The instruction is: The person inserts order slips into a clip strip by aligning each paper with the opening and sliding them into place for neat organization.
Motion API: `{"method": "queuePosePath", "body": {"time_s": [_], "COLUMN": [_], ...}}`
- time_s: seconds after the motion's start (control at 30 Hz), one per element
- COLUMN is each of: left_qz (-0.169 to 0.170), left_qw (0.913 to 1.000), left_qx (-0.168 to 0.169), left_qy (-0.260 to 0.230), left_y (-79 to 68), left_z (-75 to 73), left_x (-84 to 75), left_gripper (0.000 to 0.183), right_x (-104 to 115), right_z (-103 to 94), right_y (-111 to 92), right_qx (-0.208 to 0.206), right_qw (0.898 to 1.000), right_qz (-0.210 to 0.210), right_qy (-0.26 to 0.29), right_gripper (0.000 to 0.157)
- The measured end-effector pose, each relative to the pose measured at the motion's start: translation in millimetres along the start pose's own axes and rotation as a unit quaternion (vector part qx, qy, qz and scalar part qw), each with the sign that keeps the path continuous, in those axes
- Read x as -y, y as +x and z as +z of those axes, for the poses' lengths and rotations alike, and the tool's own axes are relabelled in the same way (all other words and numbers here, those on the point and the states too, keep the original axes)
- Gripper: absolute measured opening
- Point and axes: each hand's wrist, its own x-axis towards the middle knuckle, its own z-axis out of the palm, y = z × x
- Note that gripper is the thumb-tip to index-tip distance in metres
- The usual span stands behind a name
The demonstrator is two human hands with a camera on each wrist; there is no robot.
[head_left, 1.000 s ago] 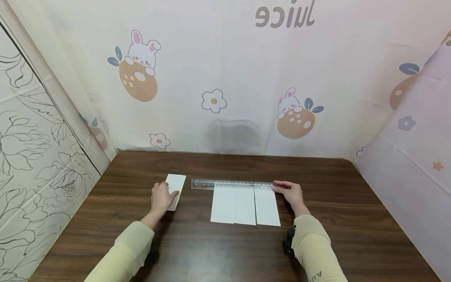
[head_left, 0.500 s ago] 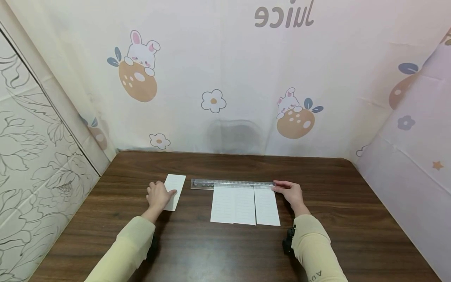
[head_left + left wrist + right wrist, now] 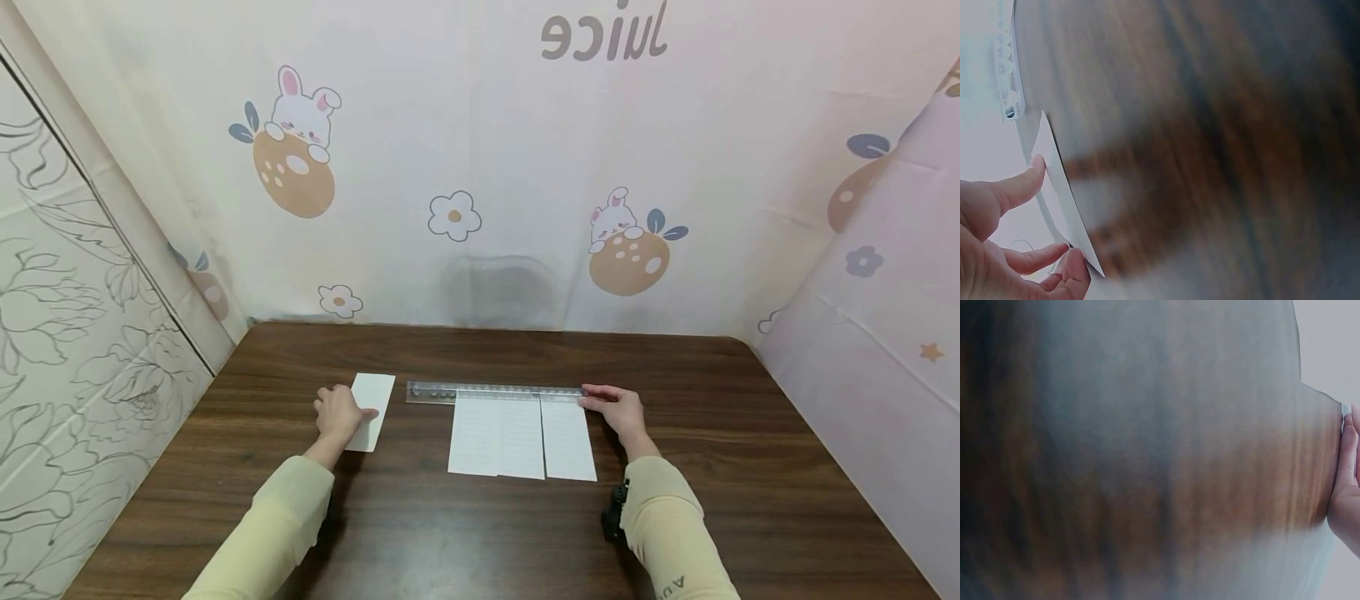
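Note:
My left hand [image 3: 339, 421] is on a narrow white paper strip [image 3: 371, 400] left of centre. In the left wrist view, the thumb lies on the strip [image 3: 1063, 197] and the fingertips are bent in at its edge, further along. A clear plastic ruler [image 3: 495, 392] lies across the tops of several white paper strips [image 3: 517, 442] standing side by side, printed with faint lines. At the ruler's right end my right hand [image 3: 618, 414] pinches it between thumb and fingers. Only part of that hand [image 3: 1347, 487] shows at the right wrist view's edge.
Everything lies on a dark brown wood-grain table [image 3: 465, 533]. A patterned curtain [image 3: 517, 167] hangs behind its far edge, with more fabric at both sides. Black wrist gear [image 3: 615, 512] sits under the right sleeve.
The left fingers shifted left off the strip's face to its left edge, and the strip has slid slightly toward me. The right hand, ruler and strips under it stay put.

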Motion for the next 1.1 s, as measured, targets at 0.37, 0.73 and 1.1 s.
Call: {"method": "queuePosePath", "body": {"time_s": [0.37,0.73,1.1], "left_qz": [-0.004,-0.006,-0.026], "left_qw": [0.9998,0.9995,0.9987], "left_qx": [0.009,0.016,0.038], "left_qy": [0.015,0.027,0.022], "left_y": [3.2,7.8,9.1], "left_z": [-0.9,-2.1,-3.7], "left_x": [-1.4,-1.7,-3.6], "left_gripper": [0.067,0.057,0.053], "right_x": [1.8,2.3,3.0], "right_z": [0.0,0.1,0.4], "right_y": [-1.9,-2.5,-2.7], "right_qx": [0.001,-0.002,0.001], "right_qw": [1.000,1.000,1.000], "right_qz": [0.000,0.003,-0.006], "right_qy": [-0.014,-0.012,-0.011], "right_gripper": [0.036,0.037,0.036]}}
